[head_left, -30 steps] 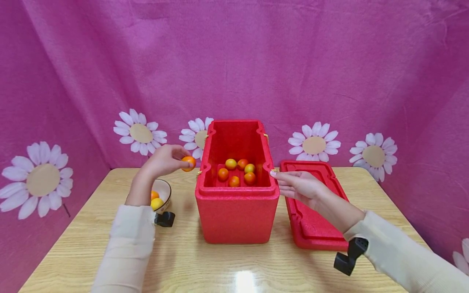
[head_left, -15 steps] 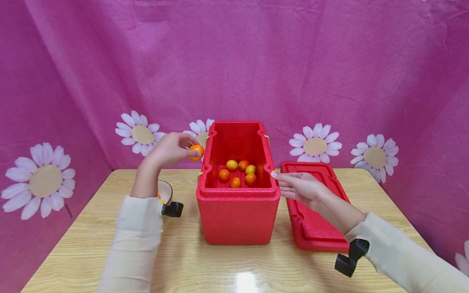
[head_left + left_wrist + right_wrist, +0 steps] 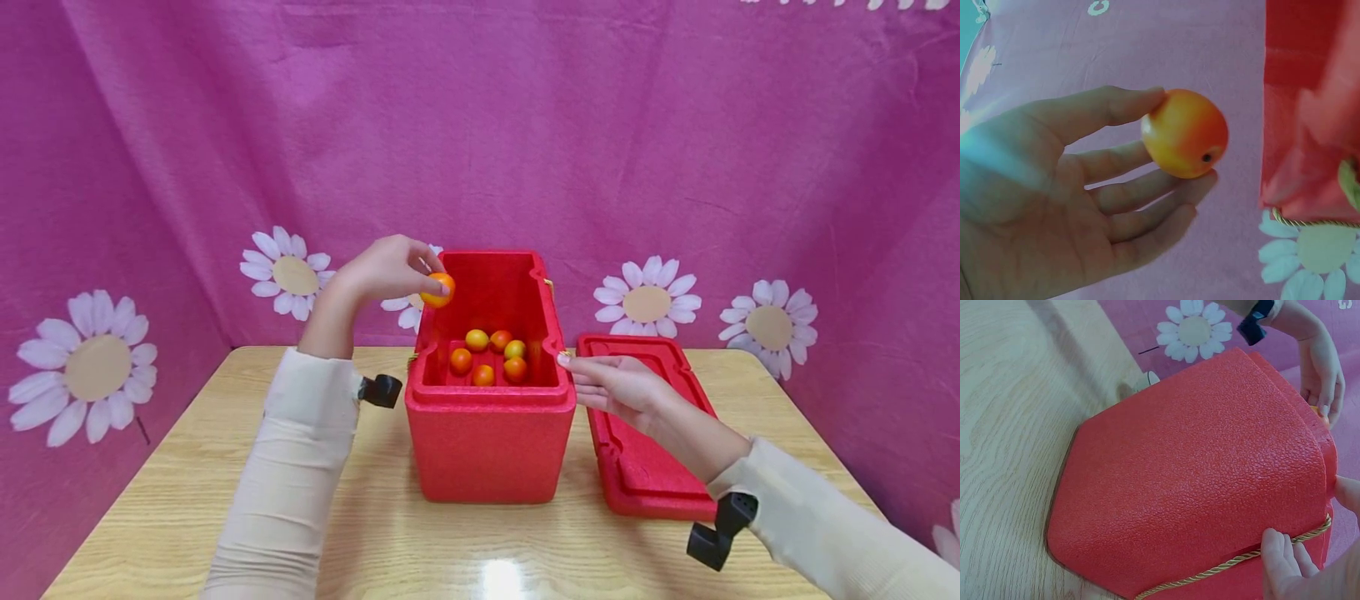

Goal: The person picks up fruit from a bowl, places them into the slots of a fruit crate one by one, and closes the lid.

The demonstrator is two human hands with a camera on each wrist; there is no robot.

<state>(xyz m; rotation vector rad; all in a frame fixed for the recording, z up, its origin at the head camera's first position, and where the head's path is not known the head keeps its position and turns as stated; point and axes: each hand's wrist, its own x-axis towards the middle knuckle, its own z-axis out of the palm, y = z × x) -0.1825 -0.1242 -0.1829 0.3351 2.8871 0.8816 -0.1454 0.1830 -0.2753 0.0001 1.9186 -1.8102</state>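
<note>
My left hand [image 3: 393, 268] pinches a small orange-yellow fruit [image 3: 438, 290] between thumb and fingertips, over the left rim of the red foam box [image 3: 487, 450]. In the left wrist view the fruit [image 3: 1186, 134] shows a reddish side and a dark dimple. My right hand [image 3: 618, 385] holds the box's right wall, thumb at the rim and the other fingers against the outer side. In the right wrist view these fingers [image 3: 1282, 556] lie over a gold cord [image 3: 1222, 567]. Several yellow and orange-red fruits [image 3: 483, 375] lie on the box floor.
The red lid [image 3: 660, 454] lies on the wooden table [image 3: 180, 492] to the right of the box. A purple cloth [image 3: 487, 125] with white daisies stands behind and at both sides. My left forearm hides the bowl in the head view.
My left hand has moved right and up with the fruit, from beside the box to over its left rim. The bowl has become hidden behind the forearm. My right hand stays put.
</note>
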